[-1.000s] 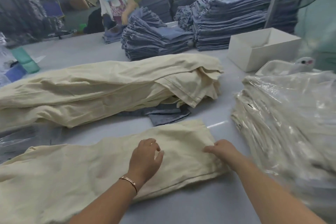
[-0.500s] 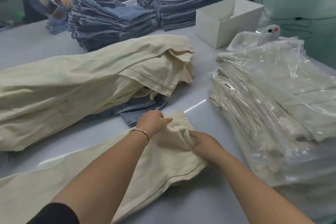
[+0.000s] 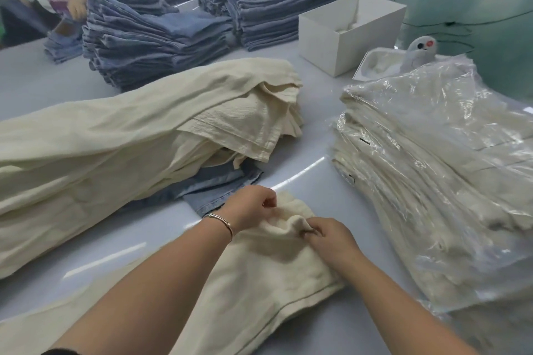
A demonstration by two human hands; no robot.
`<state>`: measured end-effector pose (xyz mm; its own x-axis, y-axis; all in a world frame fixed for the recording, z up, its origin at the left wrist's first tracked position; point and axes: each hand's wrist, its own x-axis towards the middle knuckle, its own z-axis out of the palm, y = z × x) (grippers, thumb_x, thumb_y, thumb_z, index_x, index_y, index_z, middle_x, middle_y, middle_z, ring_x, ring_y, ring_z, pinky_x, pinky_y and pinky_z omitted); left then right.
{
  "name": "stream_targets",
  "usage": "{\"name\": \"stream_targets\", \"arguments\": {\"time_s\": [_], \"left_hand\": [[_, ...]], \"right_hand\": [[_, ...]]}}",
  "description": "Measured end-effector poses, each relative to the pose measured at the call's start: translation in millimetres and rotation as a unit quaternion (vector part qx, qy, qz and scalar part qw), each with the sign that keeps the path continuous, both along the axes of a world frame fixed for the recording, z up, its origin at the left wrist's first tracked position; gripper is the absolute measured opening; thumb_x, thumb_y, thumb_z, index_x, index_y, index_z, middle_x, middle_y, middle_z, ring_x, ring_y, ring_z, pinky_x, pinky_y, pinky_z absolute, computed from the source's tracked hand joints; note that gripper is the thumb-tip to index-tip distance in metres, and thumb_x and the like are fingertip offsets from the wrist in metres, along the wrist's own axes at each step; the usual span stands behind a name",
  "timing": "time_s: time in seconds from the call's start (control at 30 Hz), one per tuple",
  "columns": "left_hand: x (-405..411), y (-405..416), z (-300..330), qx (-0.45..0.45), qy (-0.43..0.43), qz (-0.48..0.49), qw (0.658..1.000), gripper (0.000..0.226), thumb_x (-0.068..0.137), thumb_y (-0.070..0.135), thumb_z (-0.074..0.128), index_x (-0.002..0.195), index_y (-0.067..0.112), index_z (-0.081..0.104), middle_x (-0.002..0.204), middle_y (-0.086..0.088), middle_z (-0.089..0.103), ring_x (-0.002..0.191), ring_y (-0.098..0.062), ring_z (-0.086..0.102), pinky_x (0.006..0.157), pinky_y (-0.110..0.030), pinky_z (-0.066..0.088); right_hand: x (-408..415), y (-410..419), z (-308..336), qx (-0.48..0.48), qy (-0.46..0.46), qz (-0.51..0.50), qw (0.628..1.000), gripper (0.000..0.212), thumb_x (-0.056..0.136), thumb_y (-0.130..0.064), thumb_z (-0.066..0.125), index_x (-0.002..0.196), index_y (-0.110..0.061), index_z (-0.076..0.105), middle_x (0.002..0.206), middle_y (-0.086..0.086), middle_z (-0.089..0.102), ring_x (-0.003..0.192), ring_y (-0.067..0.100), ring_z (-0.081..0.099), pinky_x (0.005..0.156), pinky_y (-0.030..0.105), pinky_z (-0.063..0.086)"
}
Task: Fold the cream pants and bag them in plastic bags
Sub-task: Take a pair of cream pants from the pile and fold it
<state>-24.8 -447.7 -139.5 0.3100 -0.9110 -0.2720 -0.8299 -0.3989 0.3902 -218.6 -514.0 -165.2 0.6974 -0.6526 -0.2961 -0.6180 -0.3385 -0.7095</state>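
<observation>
left hand (image 3: 249, 206) pinches cream pants (image 3: 259, 277) end | right hand (image 3: 328, 239) grips same end, bunching it to fold | pants at table (image 3: 317, 334) near edge | bagged stack (image 3: 438, 176) right, ready

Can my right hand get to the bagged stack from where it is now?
Probably yes. The right hand pinches the cream pants on the table, and the bagged stack lies just to its right with nothing between; it must let go first.

Garment workshop, stacked denim (image 3: 161, 46), bagged cream pants (image 3: 432, 181)
</observation>
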Motion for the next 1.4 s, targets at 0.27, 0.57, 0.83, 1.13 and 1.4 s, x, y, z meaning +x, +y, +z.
{"name": "stream_targets", "arguments": {"time_s": [0.27, 0.57, 0.83, 1.13, 1.4], "left_hand": [[6, 1, 9, -0.137, 0.001, 0.067, 0.988, 0.015, 0.083, 0.036, 0.069, 0.075, 0.023, 0.068, 0.068, 0.009, 0.063, 0.067, -0.010, 0.057, 0.061, -0.030, 0.044], [10, 2, 23, 0.146, 0.302, 0.045, 0.941, 0.056, 0.059, 0.018, 0.074, 0.114, 0.020, 0.066, 0.093, 0.002, 0.066, 0.085, -0.014, 0.062, 0.087, -0.030, 0.047], [27, -14, 21, -0.058, 0.199, 0.184, 0.961, 0.018, 0.083, 0.019, 0.072, 0.069, 0.017, 0.061, 0.065, 0.003, 0.055, 0.064, -0.015, 0.050, 0.057, -0.024, 0.038], [5, -38, -18, -0.080, 0.090, 0.144, 0.982, 0.032, 0.090, 0.032, 0.063, 0.076, 0.003, 0.058, 0.073, -0.006, 0.052, 0.076, -0.023, 0.051, 0.064, -0.032, 0.035], [-5, -43, -20, -0.073, 0.073, 0.092, 0.990, 0.032, 0.091, 0.039, 0.061, 0.069, 0.016, 0.057, 0.086, -0.004, 0.049, 0.088, -0.022, 0.049, 0.077, -0.030, 0.036]], "right_hand": [[-9, 1, 18, 0.228, -0.083, -0.043, 0.969, 0.062, 0.074, 0.022, 0.036, 0.087, -0.022, 0.077, 0.086, -0.004, 0.074, 0.083, 0.011, 0.069, 0.073, 0.026, 0.056], [-7, -4, 32, 0.219, -0.144, 0.002, 0.965, 0.082, 0.068, 0.029, 0.026, 0.088, -0.034, 0.074, 0.072, -0.019, 0.069, 0.075, -0.005, 0.066, 0.063, 0.008, 0.047], [-11, -10, 13, 0.070, -0.025, -0.051, 0.996, 0.005, 0.082, -0.009, 0.064, 0.086, -0.008, 0.067, 0.079, 0.005, 0.063, 0.076, 0.019, 0.056, 0.069, 0.028, 0.043], [-13, -12, 15, 0.111, -0.006, -0.144, 0.983, 0.040, 0.076, -0.014, 0.066, 0.051, -0.019, 0.035, 0.054, -0.003, 0.032, 0.055, 0.017, 0.031, 0.054, 0.029, 0.025], [-35, -19, 19, 0.116, 0.076, -0.116, 0.984, 0.038, 0.067, -0.014, 0.072, 0.051, -0.018, 0.037, 0.052, -0.004, 0.033, 0.051, 0.017, 0.032, 0.052, 0.028, 0.024]]}}
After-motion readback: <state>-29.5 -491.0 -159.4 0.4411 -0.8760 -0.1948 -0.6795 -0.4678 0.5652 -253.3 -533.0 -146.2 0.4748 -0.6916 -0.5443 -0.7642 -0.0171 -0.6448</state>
